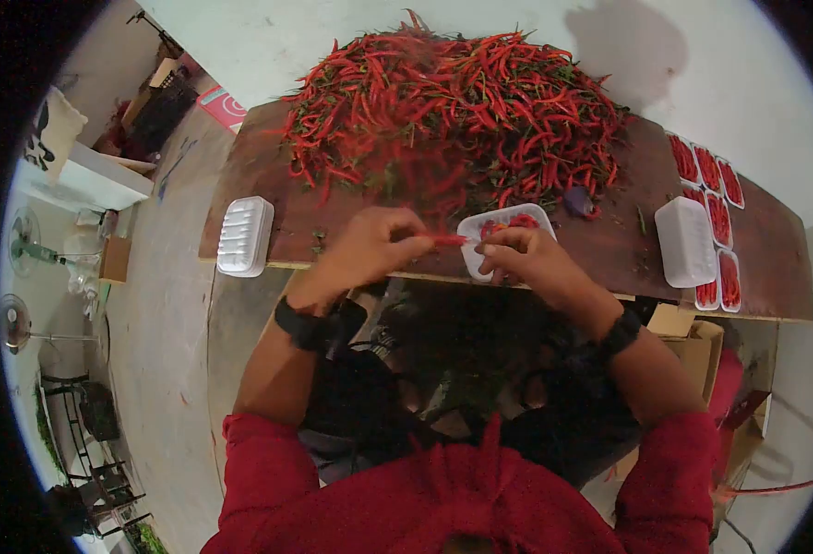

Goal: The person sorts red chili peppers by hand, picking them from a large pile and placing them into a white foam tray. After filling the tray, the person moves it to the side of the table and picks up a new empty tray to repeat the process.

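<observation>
My left hand (381, 242) pinches a red chili pepper (445, 240) between thumb and fingertips, its far end pointing right. Close to that end, the fingers of my right hand (520, 254) are curled in a pinch; whatever they hold is too small to make out. Behind and under the right fingers sits a white foam tray (540, 218) with a few red chilies in it, near the table's front edge. A large heap of red chilies (462, 102) with green stems lies just beyond both hands.
Stacked white foam trays (245, 237) stand at the left edge of the wooden table (642, 157), and another stack (684, 242) to the right. Several trays filled with chilies (718, 220) line the right end. A dark purple object (577, 199) lies by the heap. Cardboard boxes (699, 355) are below.
</observation>
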The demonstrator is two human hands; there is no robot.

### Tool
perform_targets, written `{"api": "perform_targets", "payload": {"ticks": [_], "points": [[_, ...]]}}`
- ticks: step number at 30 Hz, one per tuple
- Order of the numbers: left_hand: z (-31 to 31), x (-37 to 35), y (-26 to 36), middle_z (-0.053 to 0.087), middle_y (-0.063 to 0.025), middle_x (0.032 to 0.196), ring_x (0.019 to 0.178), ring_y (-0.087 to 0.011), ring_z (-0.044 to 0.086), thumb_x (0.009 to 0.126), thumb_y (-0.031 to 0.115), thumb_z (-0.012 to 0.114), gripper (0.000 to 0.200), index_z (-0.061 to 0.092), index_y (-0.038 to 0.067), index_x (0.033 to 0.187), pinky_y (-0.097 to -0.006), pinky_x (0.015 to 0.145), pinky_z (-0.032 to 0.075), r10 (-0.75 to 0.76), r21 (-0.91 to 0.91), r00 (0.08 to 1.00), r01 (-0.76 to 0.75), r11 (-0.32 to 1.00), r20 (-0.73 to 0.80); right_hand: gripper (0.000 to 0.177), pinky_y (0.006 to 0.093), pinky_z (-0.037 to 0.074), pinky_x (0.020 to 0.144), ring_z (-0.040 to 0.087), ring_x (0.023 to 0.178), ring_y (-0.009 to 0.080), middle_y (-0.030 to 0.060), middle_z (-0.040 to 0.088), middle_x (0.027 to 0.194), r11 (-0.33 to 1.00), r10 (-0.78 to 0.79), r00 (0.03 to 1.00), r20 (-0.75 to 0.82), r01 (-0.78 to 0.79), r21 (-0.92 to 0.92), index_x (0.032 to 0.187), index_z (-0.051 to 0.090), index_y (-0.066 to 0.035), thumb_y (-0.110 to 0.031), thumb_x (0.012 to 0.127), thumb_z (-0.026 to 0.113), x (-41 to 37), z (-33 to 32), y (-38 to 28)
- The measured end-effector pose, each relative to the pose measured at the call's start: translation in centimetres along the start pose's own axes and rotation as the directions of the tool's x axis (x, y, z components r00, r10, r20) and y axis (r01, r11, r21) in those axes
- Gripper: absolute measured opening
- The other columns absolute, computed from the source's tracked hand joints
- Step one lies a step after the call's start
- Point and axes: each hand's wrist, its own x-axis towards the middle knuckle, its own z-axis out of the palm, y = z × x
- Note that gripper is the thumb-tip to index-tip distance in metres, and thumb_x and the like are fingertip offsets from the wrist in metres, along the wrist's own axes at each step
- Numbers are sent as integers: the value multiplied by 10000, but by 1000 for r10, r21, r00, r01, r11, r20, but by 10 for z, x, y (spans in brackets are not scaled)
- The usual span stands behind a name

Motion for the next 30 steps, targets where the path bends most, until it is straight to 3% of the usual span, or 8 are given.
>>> {"api": "perform_targets", "payload": {"ticks": [3,6,8,11,15,17,20,30], "points": [[-25,-16,-11,607,-51,721,665,-139,564,808,216,621,201,640,27,874,-309,607,453,9,100,996,1,995,-94,320,221,432,653,558,723,68,38,639,870,996,28,998,61,-22,-92,1037,597,-9,-280,876,548,6,-2,3],[-45,-41,-25,634,-144,762,705,-279,612,720,227,630,232,636,21,826,-390,626,462,-54,384,980,125,915,-193,320,221,427,633,564,723,68,33,641,867,996,20,995,101,-11,-93,1034,598,-5,-273,866,551,11,-1,6],[-52,-56,-35,633,-163,763,727,-340,607,699,229,623,209,629,37,782,-431,632,465,-211,607,964,267,749,-164,316,216,419,611,571,709,68,27,643,848,992,-30,992,121,44,-116,1023,601,-5,-273,861,557,14,-1,7],[-51,-72,-41,629,-164,768,746,-353,606,703,235,614,206,624,57,807,-450,646,470,-369,605,897,437,665,-243,306,213,414,605,575,692,67,24,643,829,988,17,995,94,-2,-155,1012,606,-7,-269,861,559,18,2,2],[-35,-52,-73,625,-150,776,765,-346,604,713,243,618,214,613,74,844,-451,659,474,-200,647,967,255,719,-159,289,207,410,594,576,677,66,23,643,819,987,-21,997,73,33,-156,999,611,-8,-258,867,553,23,3,8],[-15,-30,-69,624,-142,836,806,-339,600,724,246,624,231,608,82,885,-449,681,476,64,617,954,139,774,-294,282,205,411,589,575,679,67,28,643,823,989,-14,999,49,22,-148,990,612,-4,-250,865,554,23,3,9],[0,1,-67,598,-165,899,856,-364,575,774,222,625,247,599,43,944,-458,717,458,199,608,938,16,794,-284,276,206,419,588,572,679,67,29,639,819,987,-47,997,57,55,-153,974,611,1,-247,868,551,15,-1,14],[-1,42,-71,620,-158,919,889,-355,586,761,227,561,218,616,50,876,-465,744,474,-70,686,971,213,696,-230,245,227,453,632,553,675,70,41,624,804,976,12,997,-73,-27,-216,953,600,14,-210,864,559,-8,-16,8]]}}
